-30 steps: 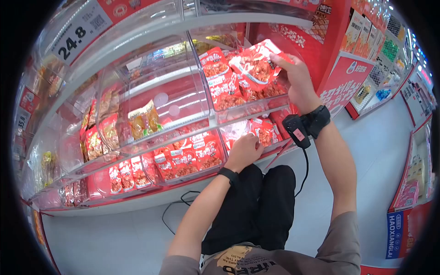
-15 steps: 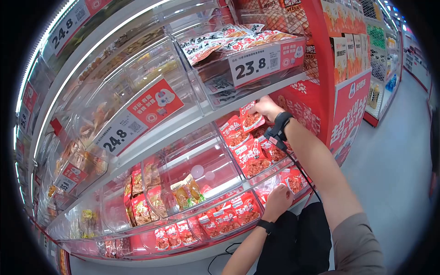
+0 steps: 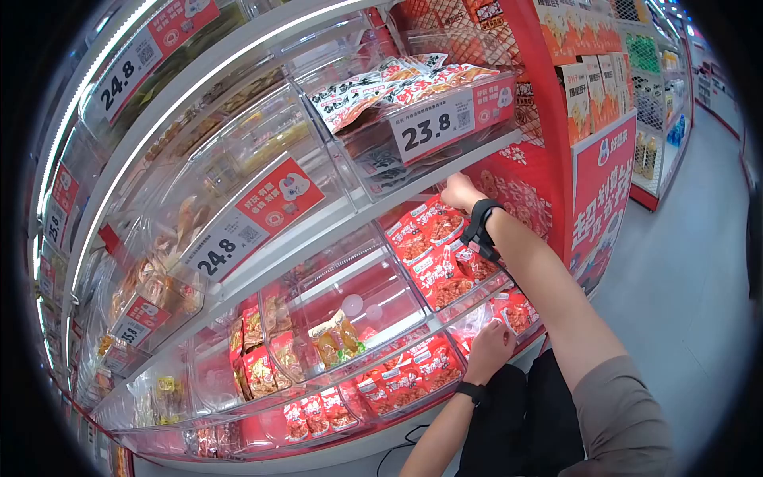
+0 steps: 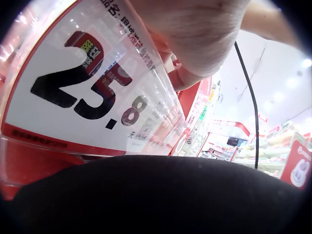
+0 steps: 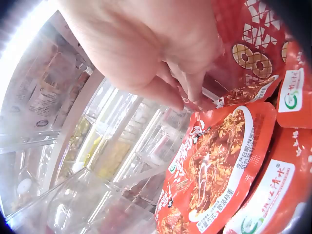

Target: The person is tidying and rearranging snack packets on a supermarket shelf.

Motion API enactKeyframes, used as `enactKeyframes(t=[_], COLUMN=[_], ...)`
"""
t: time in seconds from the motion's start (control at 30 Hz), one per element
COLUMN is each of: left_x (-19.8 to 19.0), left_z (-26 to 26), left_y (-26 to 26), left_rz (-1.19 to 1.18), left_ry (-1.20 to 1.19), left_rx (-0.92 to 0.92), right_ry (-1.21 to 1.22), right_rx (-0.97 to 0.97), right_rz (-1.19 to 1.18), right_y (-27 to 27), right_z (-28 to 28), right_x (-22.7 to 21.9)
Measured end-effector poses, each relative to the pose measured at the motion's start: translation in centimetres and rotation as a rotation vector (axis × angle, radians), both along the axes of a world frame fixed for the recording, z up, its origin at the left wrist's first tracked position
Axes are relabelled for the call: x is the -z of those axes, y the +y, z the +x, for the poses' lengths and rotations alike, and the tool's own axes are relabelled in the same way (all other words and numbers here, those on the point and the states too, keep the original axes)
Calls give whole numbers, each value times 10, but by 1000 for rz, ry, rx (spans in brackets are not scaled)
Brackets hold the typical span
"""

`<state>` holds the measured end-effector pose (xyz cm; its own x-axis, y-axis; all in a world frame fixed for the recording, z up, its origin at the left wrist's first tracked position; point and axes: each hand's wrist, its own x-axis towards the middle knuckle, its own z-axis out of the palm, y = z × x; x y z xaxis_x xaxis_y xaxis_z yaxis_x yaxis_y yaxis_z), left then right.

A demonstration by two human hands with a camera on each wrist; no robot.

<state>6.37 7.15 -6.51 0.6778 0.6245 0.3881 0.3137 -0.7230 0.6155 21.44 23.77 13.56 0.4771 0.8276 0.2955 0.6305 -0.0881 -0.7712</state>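
Observation:
In the head view my right hand (image 3: 462, 193) is at the back of an upper clear bin (image 3: 470, 296), low under the shelf above. Its fingers are bent down onto the top edge of a red snack bag (image 5: 222, 161), pinching it in the right wrist view; the fingertips are partly hidden. More red bags (image 3: 437, 274) stand in rows in front of it. My left hand (image 3: 491, 343) rests loosely curled at the front of the lower bin, close to red bags (image 3: 515, 312). In the left wrist view it hangs over a 25.8 price card (image 4: 87, 92).
A shelf edge with a 23.8 price card (image 3: 433, 131) juts out above my right hand. A red side panel (image 3: 517, 187) closes off the right. Clear dividers separate the neighbouring bins, with gold-and-red bags (image 3: 258, 370) farther left. A black cable (image 4: 251, 92) crosses the left wrist view.
My right hand has carried the red bag from the bin's front to its back and settled it lower among the others. The head view has swung up and left; my left hand stays at the lower bin.

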Motion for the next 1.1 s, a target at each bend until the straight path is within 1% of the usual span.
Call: enactKeyframes(t=[0.1, 0.13, 0.17, 0.23, 0.3, 0.37, 0.43, 0.5, 0.53, 0.57, 0.6, 0.63, 0.67, 0.7, 0.73, 0.77, 0.8, 0.83, 0.87, 0.9, 1.0, 1.1], left_x=[-2, -2, -1, 1, -1, 2, 8, 19, 20, 16, 17, 19, 20, 19, 16, 12, 12, 12, 13, 12, 9, 8], left_z=[-1, 0, 0, 1, 0, 1, 5, 8, 8, 8, 9, 9, 10, 10, 10, 10, 11, 11, 12, 13, 11, 11], left_y=[0, 0, 1, -1, 0, 2, 4, 8, 10, 7, 6, 6, 6, 4, 3, 3, 3, 3, 2, 3, 1, 2], left_rz=[0, 12, 16, 19, 10, 76, 134, 158, 103, 132, 131, 135, 132, 118, 112, 112, 120, 102, 86, 71, 62, 89], left_ry=[19, 11, 2, -6, -3, -34, -74, -52, 64, 82, 84, 88, 114, 128, 143, 157, 185, 201, 217, 234, 270, 245], left_rx=[-4, -8, -11, -24, -43, -126, -231, -264, -245, -260, -276, -290, -309, -316, -324, -335, -353, -372, -391, -409, -393, -386], right_ry=[27, 13, -11, -55, -256, -417, -455, -558, -493, -428, -378, -282, -330, -340, -266, -247, -393, -350, -402, -449, -336, -468], right_rx=[-150, -155, -188, -255, -333, -507, -535, -482, -508, -531, -569, -605, -654, -612, -578, -552, -558, -573, -515, -454, -424, -544], right_rz=[46, 94, 90, 62, -93, 193, 554, 653, 559, 462, 307, 45, 28, -69, -145, -254, -172, -188, -165, -139, -340, -430], right_y=[6, 9, 12, -4, -47, -96, -139, -186, -205, -223, -229, -233, -231, -227, -223, -219, -204, -186, -179, -175, -172, -175], right_z=[4, 4, 8, 4, -6, -7, -8, -3, 1, 6, 16, 22, 30, 37, 38, 37, 46, 49, 46, 42, 36, 52], right_x=[6, 7, 7, -7, -25, -25, -17, -10, 0, 10, 31, 46, 70, 94, 115, 132, 168, 193, 210, 218, 211, 196])
